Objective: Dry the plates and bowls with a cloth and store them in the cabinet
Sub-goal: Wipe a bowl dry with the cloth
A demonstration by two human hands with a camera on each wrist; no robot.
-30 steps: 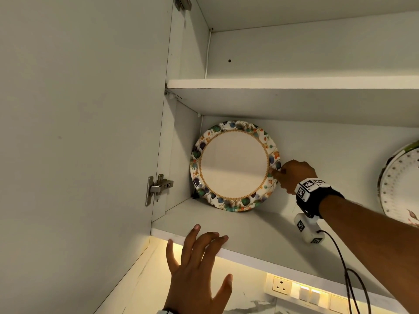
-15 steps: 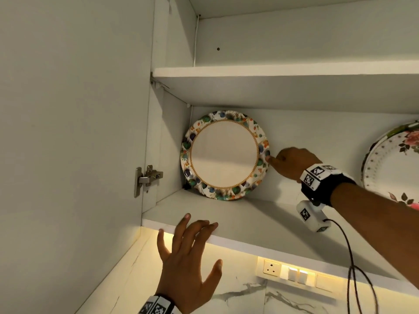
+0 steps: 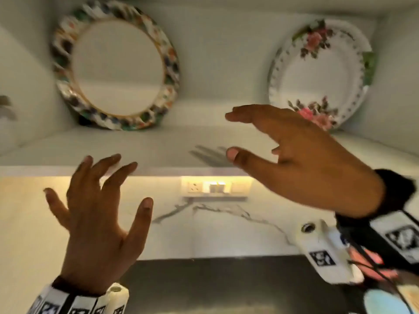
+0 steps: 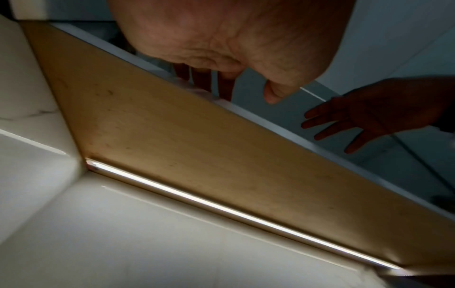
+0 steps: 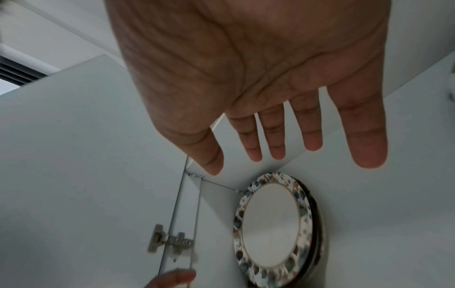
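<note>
A plate with a colourful patterned rim [image 3: 116, 66] [image 5: 273, 231] leans upright against the cabinet's back wall at the left. A white plate with pink roses [image 3: 317, 71] leans likewise at the right. My right hand [image 3: 294, 159] [image 5: 270, 97] hovers in front of the shelf [image 3: 158, 141], fingers straight and spread, holding nothing and clear of both plates. My left hand [image 3: 97, 214] [image 4: 234, 48] is raised just below the shelf's front edge, fingers loosely spread and empty.
The open cabinet door with its hinge [image 5: 172, 241] stands at the left. Under the shelf run a lit strip [image 4: 221, 208], a wall socket panel [image 3: 215, 186] and a marble backsplash. A dark counter [image 3: 215, 286] lies below, with blurred items at the bottom right.
My right hand has let go of the patterned plate's rim and drawn back out of the cabinet, opening flat. The view has swung right and down, showing the rose plate fully.
</note>
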